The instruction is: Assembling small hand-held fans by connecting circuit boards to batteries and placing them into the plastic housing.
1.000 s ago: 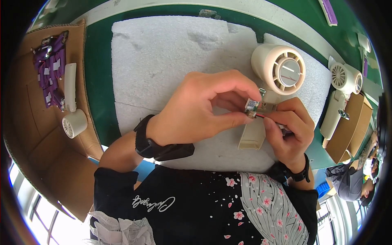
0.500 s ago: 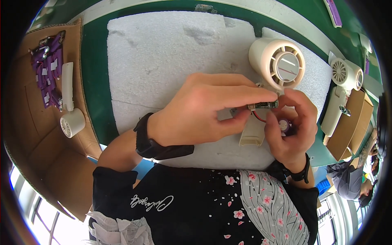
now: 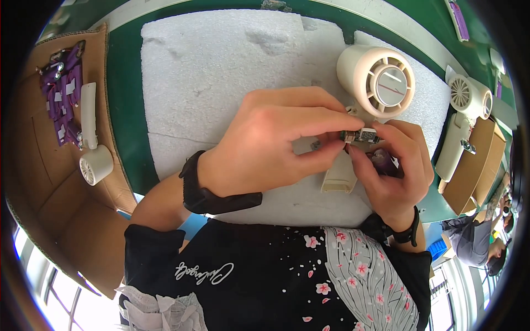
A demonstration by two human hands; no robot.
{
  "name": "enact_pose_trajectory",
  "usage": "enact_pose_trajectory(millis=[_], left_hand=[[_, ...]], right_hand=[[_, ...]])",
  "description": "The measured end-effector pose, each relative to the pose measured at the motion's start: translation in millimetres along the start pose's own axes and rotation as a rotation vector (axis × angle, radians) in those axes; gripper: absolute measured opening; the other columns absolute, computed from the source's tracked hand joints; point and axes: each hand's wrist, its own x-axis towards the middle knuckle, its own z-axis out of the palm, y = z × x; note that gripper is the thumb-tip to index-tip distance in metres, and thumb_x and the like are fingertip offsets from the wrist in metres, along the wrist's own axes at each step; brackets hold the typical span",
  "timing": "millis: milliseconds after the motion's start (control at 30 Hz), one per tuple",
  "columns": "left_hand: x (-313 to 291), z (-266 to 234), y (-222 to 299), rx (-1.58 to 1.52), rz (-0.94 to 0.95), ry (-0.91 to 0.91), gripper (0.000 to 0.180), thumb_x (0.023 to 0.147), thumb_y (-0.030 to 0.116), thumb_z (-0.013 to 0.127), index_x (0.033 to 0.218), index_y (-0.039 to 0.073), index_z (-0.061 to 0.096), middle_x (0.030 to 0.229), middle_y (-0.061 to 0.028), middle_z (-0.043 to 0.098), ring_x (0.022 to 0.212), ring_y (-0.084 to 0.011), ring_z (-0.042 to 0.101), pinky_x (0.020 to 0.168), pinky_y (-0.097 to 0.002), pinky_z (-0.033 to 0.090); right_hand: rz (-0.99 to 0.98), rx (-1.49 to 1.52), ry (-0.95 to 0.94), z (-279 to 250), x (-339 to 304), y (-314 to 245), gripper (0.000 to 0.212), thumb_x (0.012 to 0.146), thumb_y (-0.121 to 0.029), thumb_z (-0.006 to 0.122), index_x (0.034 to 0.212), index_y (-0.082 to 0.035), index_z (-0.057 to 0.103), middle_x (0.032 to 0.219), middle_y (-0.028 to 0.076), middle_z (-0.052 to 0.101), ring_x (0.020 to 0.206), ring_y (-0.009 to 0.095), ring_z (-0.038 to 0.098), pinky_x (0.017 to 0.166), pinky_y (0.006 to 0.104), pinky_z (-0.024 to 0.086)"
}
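Observation:
My left hand (image 3: 281, 144) pinches a small green circuit board (image 3: 350, 135) at its left end, between thumb and fingertips. A pale block with small round marks shows on the board's upper face. My right hand (image 3: 406, 168) is closed around a purple-wrapped battery cell (image 3: 385, 161), its fingertips touching the board's right end. Beneath both hands lies the cream handle shell (image 3: 339, 181) of a handheld fan, partly hidden by them. The round fan head (image 3: 375, 80), with a mirror-like disc in its middle, rests just beyond my fingers.
White foam sheets (image 3: 221, 71) cover the green table (image 3: 128, 110). At left, a cardboard box (image 3: 66, 193) holds purple battery packs (image 3: 63, 99) and another cream fan (image 3: 96, 165). Another fan (image 3: 461, 127) and a small carton (image 3: 476, 160) are at right, with a person (image 3: 475, 240) beyond.
The circuit board has turned, bringing its pale block into view. My right fingertips have closed in on its right end. The red wire seen earlier is now mostly hidden.

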Motion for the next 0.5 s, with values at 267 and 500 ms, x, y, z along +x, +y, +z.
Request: enact_pose_trajectory(millis=[267,500], left_hand=[[0.3,2.7,5.4,0.069,0.023,0.013,0.033,0.068,-0.009,0.073,0.099,0.001,0.073,0.090,-0.0106,0.068,0.074,-0.0192,0.068,0.063,-0.0245,0.055],[-0.1,4.0,5.5,0.119,0.045,0.028,0.032,0.068,-0.009,0.073,0.098,0.001,0.073,0.090,-0.0105,0.068,0.071,-0.0180,0.067,0.060,-0.0245,0.054]], right_hand=[[0.036,-0.019,-0.005,-3.0,-0.3,-2.5,0.043,0.063,0.002,0.083,0.101,0.002,0.063,0.095,0.015,0.064,0.071,0.016,0.062,0.057,0.0233,0.048],[0.036,-0.018,0.021,0.4,1.1,-1.1,0.041,0.062,0.001,0.084,0.097,0.002,0.063,0.093,0.015,0.064,0.076,0.019,0.063,0.062,0.0260,0.050]])
